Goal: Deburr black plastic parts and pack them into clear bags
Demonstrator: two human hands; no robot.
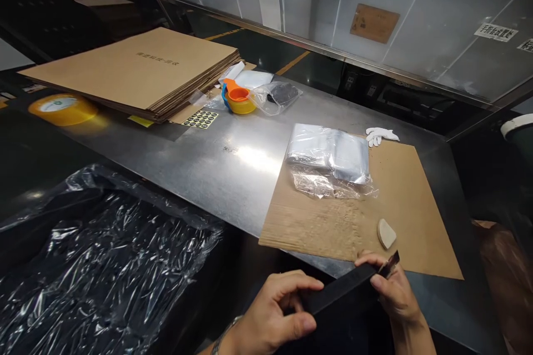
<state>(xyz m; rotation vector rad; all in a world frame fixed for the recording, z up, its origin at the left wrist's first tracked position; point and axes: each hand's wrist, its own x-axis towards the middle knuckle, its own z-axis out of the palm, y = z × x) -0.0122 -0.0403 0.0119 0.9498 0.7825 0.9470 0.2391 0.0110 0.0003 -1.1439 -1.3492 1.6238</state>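
A long black block (pixel 343 289) is held between my two hands at the table's front edge. My left hand (pixel 283 308) grips its left end between thumb and fingers. Around its right end, my right hand (pixel 389 285) is closed, and a thin dark blade-like piece (pixel 390 264) also sticks up from those fingers. Just beyond my right hand, a small pale rounded pad (pixel 386 234) lies on a cardboard sheet (pixel 408 194). Clear plastic bags (pixel 328 152) lie stacked at the back of that sheet.
Stacked cardboard (pixel 154 66), a yellow tape roll (pixel 62 109), an orange tape dispenser (pixel 239 99) and a sticker sheet (pixel 200 119) occupy the table's left part. A white glove (pixel 381 136) lies behind the cardboard sheet. Black plastic wrapping (pixel 104 266) fills the lower left.
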